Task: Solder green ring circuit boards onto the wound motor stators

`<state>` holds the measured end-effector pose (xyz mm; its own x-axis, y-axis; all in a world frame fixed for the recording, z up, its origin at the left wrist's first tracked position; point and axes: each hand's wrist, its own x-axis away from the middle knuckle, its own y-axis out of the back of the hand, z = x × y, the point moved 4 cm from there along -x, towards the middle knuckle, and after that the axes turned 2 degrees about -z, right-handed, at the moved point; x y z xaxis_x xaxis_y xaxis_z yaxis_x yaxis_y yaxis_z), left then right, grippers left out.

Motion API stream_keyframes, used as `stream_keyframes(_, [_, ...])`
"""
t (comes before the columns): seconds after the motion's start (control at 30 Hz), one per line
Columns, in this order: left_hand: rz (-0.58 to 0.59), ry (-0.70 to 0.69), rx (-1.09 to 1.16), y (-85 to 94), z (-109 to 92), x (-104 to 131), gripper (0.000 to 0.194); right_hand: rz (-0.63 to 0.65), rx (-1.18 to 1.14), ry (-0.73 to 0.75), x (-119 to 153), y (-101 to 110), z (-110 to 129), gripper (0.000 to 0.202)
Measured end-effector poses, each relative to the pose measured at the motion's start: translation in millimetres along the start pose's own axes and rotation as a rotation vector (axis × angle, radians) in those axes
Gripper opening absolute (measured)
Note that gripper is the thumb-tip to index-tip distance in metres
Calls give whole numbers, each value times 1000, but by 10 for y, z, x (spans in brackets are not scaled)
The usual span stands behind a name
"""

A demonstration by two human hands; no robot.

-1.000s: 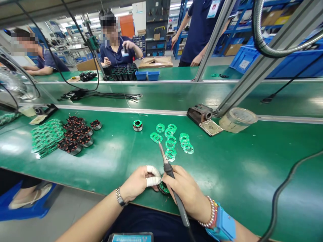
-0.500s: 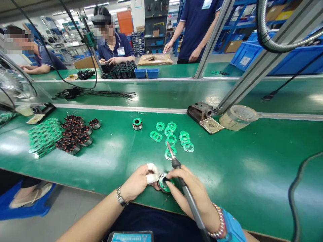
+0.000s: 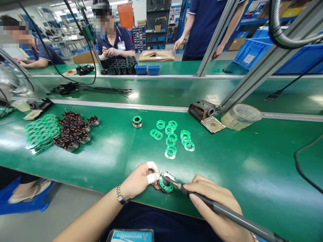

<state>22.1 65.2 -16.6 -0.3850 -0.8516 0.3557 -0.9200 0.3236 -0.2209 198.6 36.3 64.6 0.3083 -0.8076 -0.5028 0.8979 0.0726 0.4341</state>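
Observation:
My left hand (image 3: pixel 141 179), with white tape on two digits, grips the left edge of a motor stator (image 3: pixel 166 189) topped by a green ring-shaped circuit board. In my right hand (image 3: pixel 214 201) is a soldering iron (image 3: pixel 212 202), held like a pen, its tip over the upper left part of that board; whether it touches I cannot tell. Beyond the hands lie several loose green ring boards (image 3: pixel 171 139). Another stator with a board on top (image 3: pixel 137 121) stands upright farther back, apart from both hands.
At the left are a pile of green boards (image 3: pixel 41 132) and several bare stators (image 3: pixel 73 131). A soldering iron stand (image 3: pixel 203 109) with a sponge tray and a round tub (image 3: pixel 241 117) sit at the back right. A metal post (image 3: pixel 252 74) slants above. Co-workers sit and stand across the bench.
My right hand has drawn back to the right, off the stator, and the iron's tip has swung down onto the board area. My left hand keeps its hold.

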Motion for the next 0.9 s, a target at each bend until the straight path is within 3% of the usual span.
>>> stream_keyframes(0.57, [-10, -2, -45, 11, 6, -4, 21, -8, 24, -28, -9, 21, 27, 18])
stream_keyframes(0.77, [13, -13, -34, -12, -8, -11, 24, -29, 60, 38, 7, -41, -101, 17])
stream_keyframes(0.9, [4, -23, -65, 0, -3, -17, 22, 136, 38, 47, -61, -242, -240, 14])
